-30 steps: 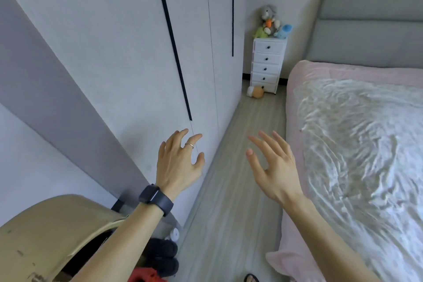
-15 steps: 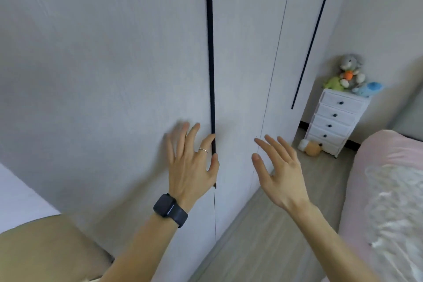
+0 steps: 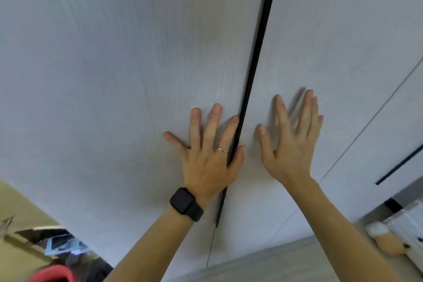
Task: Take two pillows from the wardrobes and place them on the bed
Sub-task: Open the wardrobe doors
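The white wardrobe doors (image 3: 114, 75) fill the view, all shut, so no pillow shows. A black vertical handle strip (image 3: 258, 52) runs down between two doors. My left hand (image 3: 210, 155), with a ring and a black wristwatch, lies flat on the left door, its fingers spread and the little finger at the strip's edge. My right hand (image 3: 290, 142) is open just to the right of the strip, fingers up, against or very near the right door. The bed is out of view.
A second black handle strip (image 3: 400, 165) shows on a door at the right. A white drawer chest (image 3: 409, 229) and a plush toy (image 3: 386, 242) stand on the wooden floor at lower right. A beige object (image 3: 25, 220) and red fabric (image 3: 52, 273) sit at lower left.
The view turned from the bed and floor to face the wardrobe closely. Both hands rose and reached the doors on either side of the black strip.
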